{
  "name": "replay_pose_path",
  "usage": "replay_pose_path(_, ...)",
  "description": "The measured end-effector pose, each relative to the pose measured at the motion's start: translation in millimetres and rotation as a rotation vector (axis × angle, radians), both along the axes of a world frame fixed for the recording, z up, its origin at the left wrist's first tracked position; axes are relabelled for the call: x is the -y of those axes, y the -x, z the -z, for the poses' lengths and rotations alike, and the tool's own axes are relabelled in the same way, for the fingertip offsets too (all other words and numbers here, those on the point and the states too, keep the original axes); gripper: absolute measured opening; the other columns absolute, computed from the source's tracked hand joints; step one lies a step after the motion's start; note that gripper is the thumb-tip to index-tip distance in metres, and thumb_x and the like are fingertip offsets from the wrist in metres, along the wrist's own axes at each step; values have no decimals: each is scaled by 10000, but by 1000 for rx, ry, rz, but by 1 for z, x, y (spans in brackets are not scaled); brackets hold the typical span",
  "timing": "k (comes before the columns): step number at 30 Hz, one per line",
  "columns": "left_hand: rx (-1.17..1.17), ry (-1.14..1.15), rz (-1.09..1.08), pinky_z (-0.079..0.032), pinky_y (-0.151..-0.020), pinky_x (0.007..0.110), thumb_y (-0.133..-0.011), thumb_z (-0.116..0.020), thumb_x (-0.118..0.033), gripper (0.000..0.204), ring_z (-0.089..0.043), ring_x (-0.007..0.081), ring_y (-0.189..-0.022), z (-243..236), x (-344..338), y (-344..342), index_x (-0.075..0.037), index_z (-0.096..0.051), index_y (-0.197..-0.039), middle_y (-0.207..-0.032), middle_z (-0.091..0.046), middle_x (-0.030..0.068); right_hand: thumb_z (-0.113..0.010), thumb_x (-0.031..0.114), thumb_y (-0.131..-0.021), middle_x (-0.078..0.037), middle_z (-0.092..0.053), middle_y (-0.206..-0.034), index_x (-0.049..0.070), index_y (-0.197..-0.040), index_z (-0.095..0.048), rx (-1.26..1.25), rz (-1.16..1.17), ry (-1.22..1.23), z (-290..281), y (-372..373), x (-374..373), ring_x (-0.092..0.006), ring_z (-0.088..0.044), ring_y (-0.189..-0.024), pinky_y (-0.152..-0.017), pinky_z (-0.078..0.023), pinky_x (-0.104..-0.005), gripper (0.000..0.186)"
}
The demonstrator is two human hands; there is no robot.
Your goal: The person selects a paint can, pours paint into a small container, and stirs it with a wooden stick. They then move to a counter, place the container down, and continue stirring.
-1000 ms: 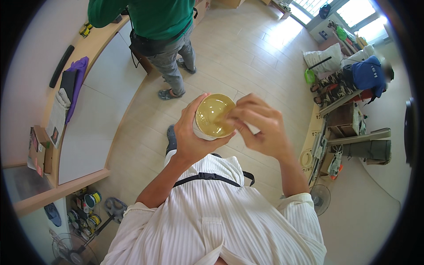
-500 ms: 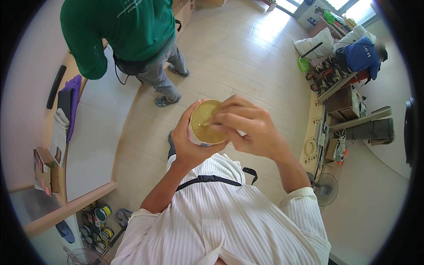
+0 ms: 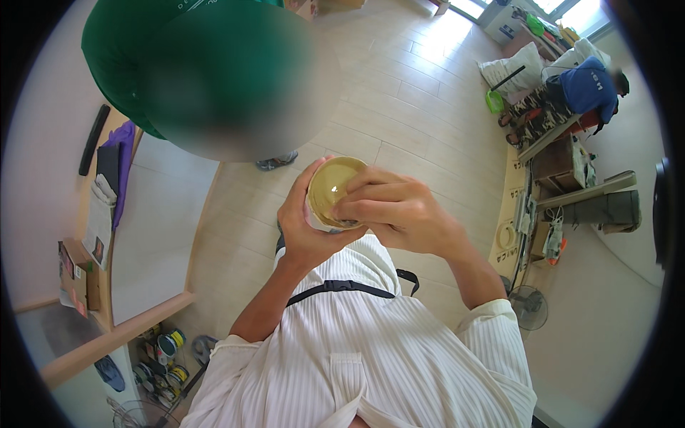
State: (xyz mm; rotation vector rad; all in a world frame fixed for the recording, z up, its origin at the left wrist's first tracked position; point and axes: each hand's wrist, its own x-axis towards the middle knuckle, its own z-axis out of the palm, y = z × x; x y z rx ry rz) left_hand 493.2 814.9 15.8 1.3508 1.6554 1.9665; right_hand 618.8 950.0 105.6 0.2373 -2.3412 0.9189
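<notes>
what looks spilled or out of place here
No spill shows around the cup in the left hand. The oddest thing is the blurred patch hiding part of the person in green, which looks like picture blur, not damage. At lower left, tins are crowded together, perhaps just storage.
</notes>
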Motion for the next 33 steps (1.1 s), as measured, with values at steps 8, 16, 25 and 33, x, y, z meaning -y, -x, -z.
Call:
replay_pose_path(8, -68, 56, -35, -584, -1043, 399, -632, -1043, -210, 1001, -705, 281, -1242, 3, 4, 7, 6, -541, -1471, -1375, -694, 181, -746, -95, -763, -112, -707, -819, 25, -964, -749, 124, 183, 14, -8, -7, -19, -278, -698, -885, -708, -577, -408, 234)
replay_pose_path(16, -25, 50, -27, -586, -1026, 392, -648, -1042, -211, 985, -714, 257, -1205, 7, 6, 4, 5, -545, -1471, -1357, -702, 167, -752, -70, -770, -100, -699, -843, 23, -952, -738, 113, 113, 71, 2, -6, -4, -290, -677, -865, -715, -574, -410, 205)
replay_pose_path(25, 1, 12, 42, -584, -1040, 401, -640, -1040, -169, 1008, -708, 249, -1213, 4, 8, 4, 22, -528, -1486, -1347, -700, 155, -728, -136, -694, -110, -745, -959, 2, -1015, -771, 86, 62, 41, -1, -5, -4, -276, -705, -944, -771, -610, -389, 353)
replay_pose_path(33, -57, 25, 49, -572, -1071, 407, -616, -1037, -145, 1033, -700, 249, -1233, -4, 9, 3, 23, -520, -1494, -1361, -697, 157, -766, -93, -689, -105, -748, -993, 11, -1022, -777, -31, 25, 0, 4, 2, 2, -290, -712, -949, -772, -607, -385, 349)
